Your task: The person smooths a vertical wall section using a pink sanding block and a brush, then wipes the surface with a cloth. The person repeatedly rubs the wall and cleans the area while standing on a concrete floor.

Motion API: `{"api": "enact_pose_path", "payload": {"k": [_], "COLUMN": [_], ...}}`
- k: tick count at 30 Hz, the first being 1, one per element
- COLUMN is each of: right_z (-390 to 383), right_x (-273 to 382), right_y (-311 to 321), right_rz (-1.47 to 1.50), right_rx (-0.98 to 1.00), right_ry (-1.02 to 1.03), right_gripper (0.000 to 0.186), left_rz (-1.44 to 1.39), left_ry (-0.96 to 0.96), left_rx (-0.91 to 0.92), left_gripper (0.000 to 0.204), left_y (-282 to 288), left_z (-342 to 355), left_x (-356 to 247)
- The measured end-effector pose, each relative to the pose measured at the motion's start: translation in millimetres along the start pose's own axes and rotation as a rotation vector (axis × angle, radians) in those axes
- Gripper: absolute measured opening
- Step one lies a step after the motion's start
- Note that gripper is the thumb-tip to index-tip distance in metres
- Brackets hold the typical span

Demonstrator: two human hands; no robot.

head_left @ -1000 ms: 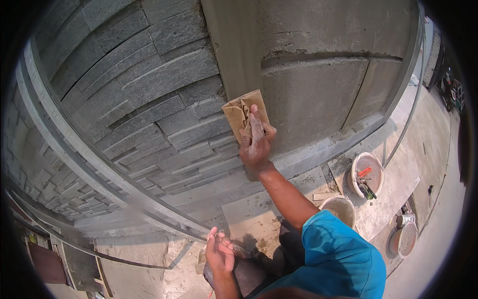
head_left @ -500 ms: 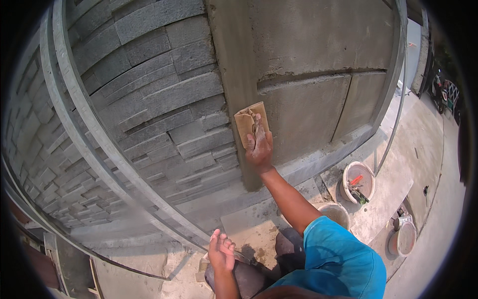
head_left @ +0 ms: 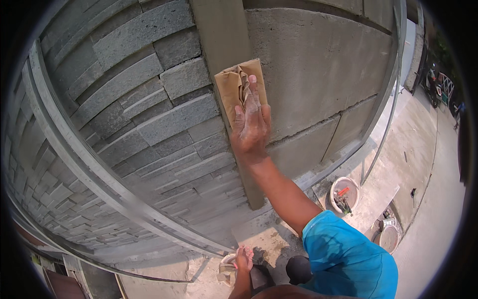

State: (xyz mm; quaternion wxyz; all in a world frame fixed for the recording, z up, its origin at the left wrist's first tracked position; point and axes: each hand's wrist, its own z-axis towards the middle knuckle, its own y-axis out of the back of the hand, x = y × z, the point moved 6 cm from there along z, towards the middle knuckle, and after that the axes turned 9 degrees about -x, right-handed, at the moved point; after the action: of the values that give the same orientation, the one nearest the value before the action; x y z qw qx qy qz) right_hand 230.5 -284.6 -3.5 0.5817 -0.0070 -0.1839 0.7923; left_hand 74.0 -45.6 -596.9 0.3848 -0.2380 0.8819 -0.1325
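My right hand [head_left: 253,122] presses a folded piece of brown paper [head_left: 228,94] flat against a smooth grey plaster strip [head_left: 221,35] on the wall. A crumpled fold of the paper stands up between the thumb and fingers. To the left of the strip is stacked grey stone cladding [head_left: 174,119]; on its right lies a plain cement panel [head_left: 318,65]. Low down, my left hand [head_left: 244,257] is loosely open, fingers slightly bent, with nothing visible in it. A pale bucket [head_left: 226,271] sits beside that hand, partly hidden by it.
Two long metal rails [head_left: 94,169] curve across the left side in front of the cladding. On the pavement to the right stand a white bucket of tools [head_left: 352,192] and another bucket [head_left: 388,238]. A thin pole [head_left: 388,127] leans near the wall's right end.
My right hand has slid the brown paper upward along the plaster strip. My left hand appears lower and farther right, and the whole view has shifted.
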Motion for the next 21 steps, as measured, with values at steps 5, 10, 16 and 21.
{"api": "enact_pose_path", "payload": {"k": [5, 10, 16, 21], "right_z": [181, 330, 60, 31], "right_x": [47, 66, 5, 8], "right_y": [-78, -94, -11, 3], "right_rz": [0.02, 0.012, -0.217, -0.221], "right_rx": [-0.233, -0.188, 0.211, 0.192], "right_ry": [0.158, 0.135, -0.208, -0.042], "right_gripper": [0.027, 0.027, 0.023, 0.027], "left_rz": [0.027, 0.365, 0.447, 0.495], "left_ry": [0.237, 0.297, 0.336, 0.331], "left_rx": [-0.133, -0.398, -0.659, -0.79], "left_gripper": [0.037, 0.052, 0.057, 0.041], "left_y": [53, 125, 235, 234], "left_z": [-111, -245, -346, -322], "left_x": [-16, -82, -139, -175]}}
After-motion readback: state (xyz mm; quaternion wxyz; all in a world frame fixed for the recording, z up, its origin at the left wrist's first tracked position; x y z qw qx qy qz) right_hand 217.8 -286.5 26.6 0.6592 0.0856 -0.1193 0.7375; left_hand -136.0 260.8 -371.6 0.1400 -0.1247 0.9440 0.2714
